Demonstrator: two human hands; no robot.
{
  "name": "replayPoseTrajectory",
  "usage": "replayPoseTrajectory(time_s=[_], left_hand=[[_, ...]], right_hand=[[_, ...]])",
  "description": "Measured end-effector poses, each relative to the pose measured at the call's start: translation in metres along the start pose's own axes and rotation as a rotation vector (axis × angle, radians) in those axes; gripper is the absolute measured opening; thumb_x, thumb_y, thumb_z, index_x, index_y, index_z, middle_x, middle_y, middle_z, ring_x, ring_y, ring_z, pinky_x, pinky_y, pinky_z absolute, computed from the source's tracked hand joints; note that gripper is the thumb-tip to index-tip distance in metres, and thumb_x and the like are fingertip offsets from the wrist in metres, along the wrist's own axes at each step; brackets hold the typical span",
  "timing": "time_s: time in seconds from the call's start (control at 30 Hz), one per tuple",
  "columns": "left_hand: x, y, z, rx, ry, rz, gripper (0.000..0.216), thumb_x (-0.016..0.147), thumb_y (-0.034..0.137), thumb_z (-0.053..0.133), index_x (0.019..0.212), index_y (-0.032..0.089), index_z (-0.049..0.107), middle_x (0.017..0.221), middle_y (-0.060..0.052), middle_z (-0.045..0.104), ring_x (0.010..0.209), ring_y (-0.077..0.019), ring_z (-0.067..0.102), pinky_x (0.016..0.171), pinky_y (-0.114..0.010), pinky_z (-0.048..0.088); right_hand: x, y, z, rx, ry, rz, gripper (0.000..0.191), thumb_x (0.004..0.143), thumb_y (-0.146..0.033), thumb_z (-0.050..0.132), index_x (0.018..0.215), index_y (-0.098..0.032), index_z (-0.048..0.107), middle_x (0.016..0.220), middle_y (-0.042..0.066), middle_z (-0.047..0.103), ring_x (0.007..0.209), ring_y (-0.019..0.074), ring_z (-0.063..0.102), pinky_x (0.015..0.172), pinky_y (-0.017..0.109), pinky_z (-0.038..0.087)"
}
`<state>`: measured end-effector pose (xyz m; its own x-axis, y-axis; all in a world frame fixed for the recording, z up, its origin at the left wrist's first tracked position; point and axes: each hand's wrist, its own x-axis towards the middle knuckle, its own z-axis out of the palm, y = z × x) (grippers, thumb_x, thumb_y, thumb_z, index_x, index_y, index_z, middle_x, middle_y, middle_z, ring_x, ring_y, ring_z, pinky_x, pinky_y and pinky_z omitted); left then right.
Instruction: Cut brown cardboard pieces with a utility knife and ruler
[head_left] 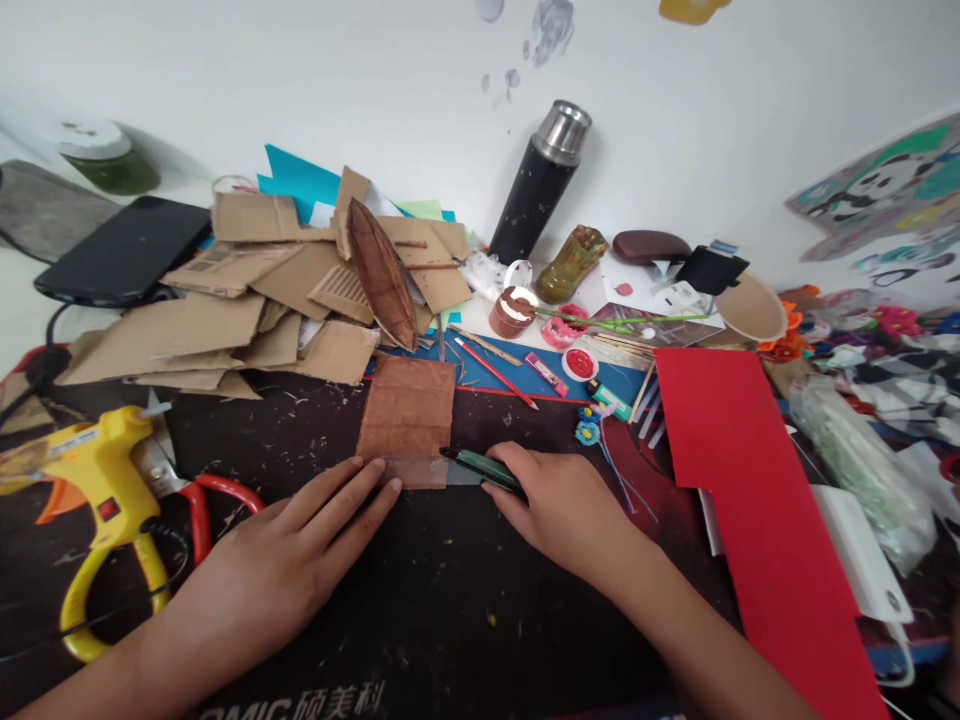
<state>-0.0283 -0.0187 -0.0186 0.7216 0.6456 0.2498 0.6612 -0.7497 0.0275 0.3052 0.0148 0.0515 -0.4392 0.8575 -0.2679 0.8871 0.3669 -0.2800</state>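
Note:
My left hand (289,545) lies flat with its fingers stretched out. The fingertips press a clear plastic ruler (420,471) onto the lower edge of a brown-painted cardboard piece (409,405). Pinched in my right hand (566,510) is a slim green utility knife (484,468) with a black end. That black end points left, over the cardboard's lower right edge; I cannot make out a blade. The ruler's right end sticks out past the cardboard, under the knife. Beside my left wrist are red-handled pliers (201,520) and yellow-handled scissors (90,600).
A yellow glue gun (112,470) lies at left, before a cardboard pile (225,320) with a brown boat-shaped piece (381,275) on it. A black thermos (536,190), paint pots (514,318) and a red pencil (495,372) sit behind. Red card (720,430) lies right.

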Motion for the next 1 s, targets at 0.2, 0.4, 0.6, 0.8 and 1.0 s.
replayPoseTrajectory(time_s=[0.2, 0.4, 0.6, 0.8, 1.0], left_hand=[[0.005, 0.001, -0.005, 0.022, 0.016, 0.026, 0.074, 0.100, 0.003, 0.043, 0.171, 0.021, 0.042, 0.163, -0.013, 0.065, 0.150, -0.0310, 0.060, 0.099, -0.040, 0.063], [0.012, 0.003, -0.008, 0.031, 0.009, 0.038, 0.081, 0.098, 0.001, 0.041, 0.177, 0.014, 0.025, 0.157, -0.015, 0.069, 0.145, -0.0319, 0.064, 0.098, -0.042, 0.062], [0.017, 0.007, -0.010, 0.046, -0.008, 0.044, 0.085, 0.098, 0.002, 0.040, 0.179, 0.014, 0.016, 0.152, -0.015, 0.072, 0.140, -0.0326, 0.067, 0.094, -0.043, 0.061], [0.017, 0.013, -0.006, 0.049, -0.001, 0.022, 0.084, 0.098, 0.002, 0.041, 0.178, 0.012, 0.018, 0.152, -0.017, 0.072, 0.142, -0.0331, 0.065, 0.089, -0.043, 0.062], [0.016, 0.014, -0.005, 0.065, 0.015, -0.004, 0.076, 0.099, 0.006, 0.043, 0.174, 0.014, 0.035, 0.155, -0.018, 0.069, 0.145, -0.0332, 0.064, 0.093, -0.041, 0.062]], right_hand=[[0.000, 0.001, 0.002, 0.010, 0.026, -0.007, 0.019, 0.106, -0.028, 0.070, 0.122, -0.020, 0.065, 0.101, 0.006, 0.083, 0.085, 0.0262, 0.081, 0.066, 0.033, 0.041], [0.001, 0.002, 0.002, 0.022, 0.032, -0.013, 0.018, 0.106, -0.028, 0.068, 0.123, -0.021, 0.064, 0.101, 0.005, 0.084, 0.085, 0.0244, 0.080, 0.067, 0.033, 0.041], [0.002, 0.001, 0.000, 0.008, 0.013, 0.001, 0.017, 0.106, -0.028, 0.068, 0.121, -0.022, 0.063, 0.101, 0.005, 0.083, 0.084, 0.0249, 0.080, 0.066, 0.033, 0.040], [0.001, 0.001, 0.001, 0.008, 0.023, -0.009, 0.017, 0.107, -0.029, 0.065, 0.122, -0.022, 0.062, 0.102, 0.006, 0.084, 0.084, 0.0244, 0.080, 0.066, 0.032, 0.041], [0.001, 0.001, 0.001, 0.017, 0.010, 0.001, 0.018, 0.107, -0.028, 0.067, 0.123, -0.021, 0.063, 0.103, 0.006, 0.084, 0.087, 0.0255, 0.081, 0.067, 0.032, 0.042]])
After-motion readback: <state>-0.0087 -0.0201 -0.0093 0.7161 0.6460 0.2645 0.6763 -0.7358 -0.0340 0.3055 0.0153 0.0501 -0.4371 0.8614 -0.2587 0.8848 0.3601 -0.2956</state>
